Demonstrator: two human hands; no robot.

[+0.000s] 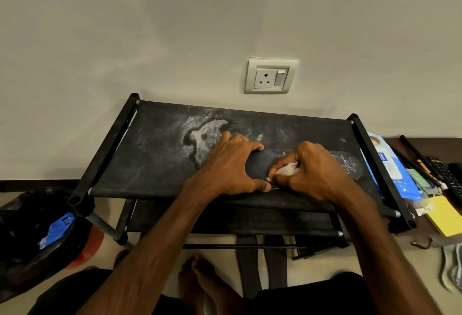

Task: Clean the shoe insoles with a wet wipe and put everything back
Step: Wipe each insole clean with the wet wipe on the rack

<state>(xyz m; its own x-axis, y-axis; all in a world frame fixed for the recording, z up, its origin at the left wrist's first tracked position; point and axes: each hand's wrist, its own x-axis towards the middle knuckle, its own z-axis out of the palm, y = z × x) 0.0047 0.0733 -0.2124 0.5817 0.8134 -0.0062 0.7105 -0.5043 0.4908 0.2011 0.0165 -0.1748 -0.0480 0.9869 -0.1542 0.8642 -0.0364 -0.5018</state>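
Observation:
A black shoe insole [347, 164] with a white pattern lies flat on the top shelf of a black fabric shoe rack [150, 154]. My left hand [232, 167] grips its left end, fingers over the far edge and thumb at the near edge. My right hand [312, 172] holds a crumpled white wet wipe [287, 170] against the middle of the insole. A blue wet-wipe pack [390, 167] lies just right of the rack. Two dark insoles [246, 264] lie on the floor under the rack.
A black bin bag [27, 234] with a blue wrapper sits at the left on the floor. On the right are a yellow notepad [445, 217], remotes [445, 174], pens and a grey sock [452, 267]. A wall socket [271, 77] is above the rack. My bare foot [200, 279] is below.

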